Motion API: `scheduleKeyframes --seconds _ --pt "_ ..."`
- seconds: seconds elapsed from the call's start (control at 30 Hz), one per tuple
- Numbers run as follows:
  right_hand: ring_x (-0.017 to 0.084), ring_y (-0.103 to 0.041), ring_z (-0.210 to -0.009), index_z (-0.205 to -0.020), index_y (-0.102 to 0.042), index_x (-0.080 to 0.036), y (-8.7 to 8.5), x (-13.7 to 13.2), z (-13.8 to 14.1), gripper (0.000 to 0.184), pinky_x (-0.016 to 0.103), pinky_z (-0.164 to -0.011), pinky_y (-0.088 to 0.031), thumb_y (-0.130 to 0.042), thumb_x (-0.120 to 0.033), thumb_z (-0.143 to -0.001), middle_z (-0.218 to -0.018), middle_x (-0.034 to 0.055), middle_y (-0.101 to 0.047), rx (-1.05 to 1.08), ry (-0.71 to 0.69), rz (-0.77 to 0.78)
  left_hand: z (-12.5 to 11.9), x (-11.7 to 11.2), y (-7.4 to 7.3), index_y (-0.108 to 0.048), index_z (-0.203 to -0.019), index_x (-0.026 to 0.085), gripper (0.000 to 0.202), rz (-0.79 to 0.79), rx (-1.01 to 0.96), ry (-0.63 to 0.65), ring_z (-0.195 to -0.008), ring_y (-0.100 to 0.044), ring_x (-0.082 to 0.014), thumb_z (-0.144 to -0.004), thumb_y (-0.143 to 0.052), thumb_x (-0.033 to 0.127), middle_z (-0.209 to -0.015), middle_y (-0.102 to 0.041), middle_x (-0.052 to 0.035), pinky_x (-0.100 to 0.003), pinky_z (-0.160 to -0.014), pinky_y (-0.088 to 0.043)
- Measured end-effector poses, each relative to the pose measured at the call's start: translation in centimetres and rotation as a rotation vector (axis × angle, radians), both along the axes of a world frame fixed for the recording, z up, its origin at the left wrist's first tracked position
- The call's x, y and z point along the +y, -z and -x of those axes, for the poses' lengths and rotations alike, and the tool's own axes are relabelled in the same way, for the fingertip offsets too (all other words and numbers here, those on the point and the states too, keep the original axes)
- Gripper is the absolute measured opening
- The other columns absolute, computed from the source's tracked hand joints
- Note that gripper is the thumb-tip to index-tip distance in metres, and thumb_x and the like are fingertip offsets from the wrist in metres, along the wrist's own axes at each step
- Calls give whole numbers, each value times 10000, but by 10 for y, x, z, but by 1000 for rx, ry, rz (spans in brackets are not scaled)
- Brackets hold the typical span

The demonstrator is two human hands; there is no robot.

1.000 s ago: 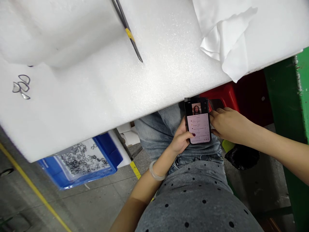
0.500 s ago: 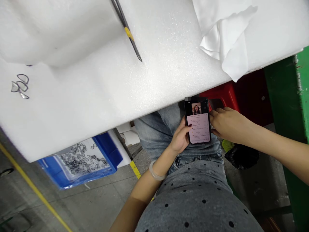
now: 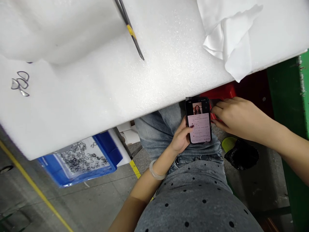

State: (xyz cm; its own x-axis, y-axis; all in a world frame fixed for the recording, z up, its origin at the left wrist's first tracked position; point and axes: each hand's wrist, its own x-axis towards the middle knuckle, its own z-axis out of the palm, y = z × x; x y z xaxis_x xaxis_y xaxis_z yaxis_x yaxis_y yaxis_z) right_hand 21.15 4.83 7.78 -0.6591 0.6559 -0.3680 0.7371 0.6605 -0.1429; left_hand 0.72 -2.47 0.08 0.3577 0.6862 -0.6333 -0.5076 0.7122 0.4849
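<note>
My left hand cradles a phone above my jeans, its fingers wrapped around the lower edge. The phone is light and stiff, but its glass feels slippery and fragile, so its long edges are the safest place to hold. My right hand is just beside the phone, fingers loosely curled, grasping nothing. Compared with a moment ago, that right hand sits higher and looks larger.

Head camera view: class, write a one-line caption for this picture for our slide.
A left hand holds a phone over jeans, the right hand beside it, near a white foam sheet.
</note>
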Motion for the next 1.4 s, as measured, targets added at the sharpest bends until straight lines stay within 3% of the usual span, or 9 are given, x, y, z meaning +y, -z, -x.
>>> scheduleKeyframes --seconds 0.07,0.17,0.37,0.53,0.83,1.13,1.4 --pt "223 -565 -705 -820 -617 -144 -7 4 1 240 333 -661 -356 -494 -265 -987 -775 77 -621 94 12 -28 -1 0 0 -582 -1275 272 476 14 -5 -20 -1251 -575 -234 -803 -633 232 -1268 -675 -9 -397 -1086 -420" --pt "206 -542 -659 -804 -624 -143 -11 7 4 248 323 -622 -335 -476 -235 -980 -741 59 -600 208 19 -40 -1 1 -2 -590 -1270 267 528 4 5 -18 -1209 -595 -235 -754 -663 187 -1222 -694 -3 -383 -1052 -438" --pt "202 -573 -669 -1022 -724 -123 -10 6 3 290 308 -615 -343 -446 -204 -997 -772 60 -635 340 1 -64 1 3 -3 -598 -1256 279 558 9 -18 -16 -1135 -609 -232 -708 -644 184 -1167 -701 10 -383 -1010 -455" --pt "212 -588 -672 -1188 -723 -132 -10 6 1 328 310 -606 -339 -465 -191 -995 -779 54 -648 334 -3 -94 2 3 -2 -569 -1281 287 665 -40 -5 22 -1143 -595 -243 -636 -632 136 -1171 -691 7 -389 -1007 -444" --pt "190 -528 -618 -1260 -704 -164 -1 0 2 372 299 -580 -282 -518 -157 -938 -718 33 -606 311 3 -113 2 2 -1 -558 -1297 298 694 -65 -11 38 -1151 -588 -237 -631 -630 116 -1184 -681 12 -385 -1010 -441" --pt "161 -447 -583 -1364 -630 -171 0 1 3 428 279 -591 -257 -488 -150 -960 -691 25 -575 347 14 -123 -4 1 -5 -593 -1246 291 492 -22 67 -9 -1119 -625 -233 -766 -698 284 -1163 -696 -1 -408 -1012 -469" --pt "158 -440 -583 -1387 -602 -167 -2 1 4 397 277 -598 -280 -447 -213 -1025 -727 30 -587 391 22 -131 -6 2 -7 -611 -1217 285 487 -13 103 -32 -1064 -649 -215 -738 -696 265 -1118 -716 10 -385 -977 -495"
